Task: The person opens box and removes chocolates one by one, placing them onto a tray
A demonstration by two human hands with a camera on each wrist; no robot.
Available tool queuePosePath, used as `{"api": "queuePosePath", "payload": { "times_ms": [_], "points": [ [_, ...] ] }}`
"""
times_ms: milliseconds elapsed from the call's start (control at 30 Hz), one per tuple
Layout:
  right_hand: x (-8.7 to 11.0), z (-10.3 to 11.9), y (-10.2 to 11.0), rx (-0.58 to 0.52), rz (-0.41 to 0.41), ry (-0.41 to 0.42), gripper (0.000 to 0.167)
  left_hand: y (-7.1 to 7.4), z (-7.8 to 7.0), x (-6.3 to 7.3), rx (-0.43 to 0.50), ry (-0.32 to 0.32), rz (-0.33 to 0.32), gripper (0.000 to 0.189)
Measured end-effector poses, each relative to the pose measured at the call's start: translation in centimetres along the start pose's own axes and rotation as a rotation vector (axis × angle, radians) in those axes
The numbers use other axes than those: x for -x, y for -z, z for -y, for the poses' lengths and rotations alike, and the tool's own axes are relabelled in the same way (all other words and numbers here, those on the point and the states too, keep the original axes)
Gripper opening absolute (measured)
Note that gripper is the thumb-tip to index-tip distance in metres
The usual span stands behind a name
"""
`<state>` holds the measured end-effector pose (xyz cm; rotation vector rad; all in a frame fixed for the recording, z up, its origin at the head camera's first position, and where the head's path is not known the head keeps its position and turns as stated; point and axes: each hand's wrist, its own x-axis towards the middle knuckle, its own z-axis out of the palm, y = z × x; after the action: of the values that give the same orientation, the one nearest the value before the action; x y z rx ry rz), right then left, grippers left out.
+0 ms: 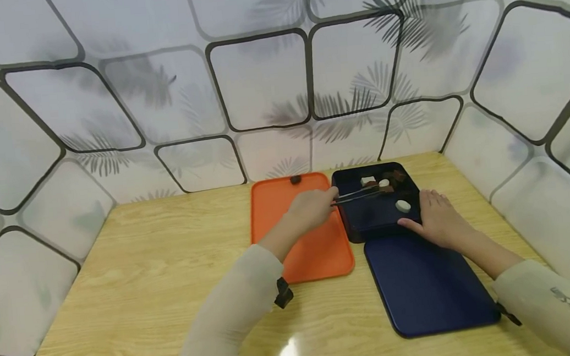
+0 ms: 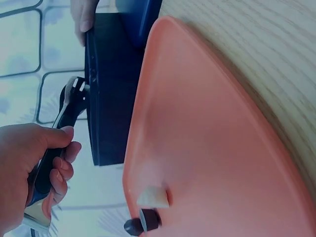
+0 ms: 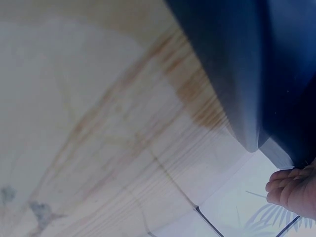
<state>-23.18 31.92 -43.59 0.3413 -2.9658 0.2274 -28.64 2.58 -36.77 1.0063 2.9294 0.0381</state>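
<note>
My left hand (image 1: 312,208) grips a pair of metal tongs (image 1: 356,196) with dark handles. In the left wrist view, the fingers and thumb wrap the tongs (image 2: 70,106) above the dark box's rim. The tong tips reach into the dark box (image 1: 368,227), among small white pieces (image 1: 367,181) and brown pieces (image 1: 396,177). I cannot tell whether the tips pinch one. A round white piece (image 1: 403,206) lies apart near the box's right side. My right hand (image 1: 439,219) rests on the box's near right corner, fingers straight along the side, thumb at the front rim.
An orange tray (image 1: 330,257) lies left of the box. At its far edge are a dark piece (image 1: 295,179) and, in the left wrist view, a white piece (image 2: 154,196). A flat dark blue lid or tray (image 1: 432,294) lies in front of the box. Patterned fabric walls surround the wooden table (image 1: 163,275).
</note>
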Motion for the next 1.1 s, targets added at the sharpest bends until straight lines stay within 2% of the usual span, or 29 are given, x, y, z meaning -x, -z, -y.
{"api": "queuePosePath", "payload": {
  "times_ms": [133, 233, 367, 567, 800, 933, 1100],
  "points": [
    [0.1, 0.0, -0.1, 0.005, -0.008, 0.008, 0.093, -0.1, 0.9, 0.7, 0.068, 0.021, -0.014, 0.026],
    [0.1, 0.0, -0.1, 0.005, -0.015, 0.012, 0.093, -0.2, 1.8, 1.3, 0.162, 0.031, -0.03, 0.027],
    [0.2, -0.1, 0.0, 0.006, -0.011, 0.007, 0.094, -0.6, 3.2, 2.2, 0.274, 0.052, -0.064, 0.029],
    [0.1, -0.2, 0.0, 0.011, 0.01, -0.001, 0.096, -1.3, 5.6, 3.7, 0.391, 0.102, -0.111, 0.027],
    [0.2, -0.1, 0.1, 0.006, 0.009, -0.007, 0.097, -1.5, 8.4, 5.6, 0.45, 0.171, -0.144, 0.024],
    [0.2, -0.3, 0.1, 0.009, -0.003, -0.004, 0.096, -1.3, 9.7, 7.1, 0.468, 0.157, -0.174, 0.023],
    [0.1, -0.1, 0.0, -0.003, 0.014, -0.003, 0.097, -1.9, 11.2, 9.8, 0.472, 0.159, -0.204, 0.022]
  ]
}}
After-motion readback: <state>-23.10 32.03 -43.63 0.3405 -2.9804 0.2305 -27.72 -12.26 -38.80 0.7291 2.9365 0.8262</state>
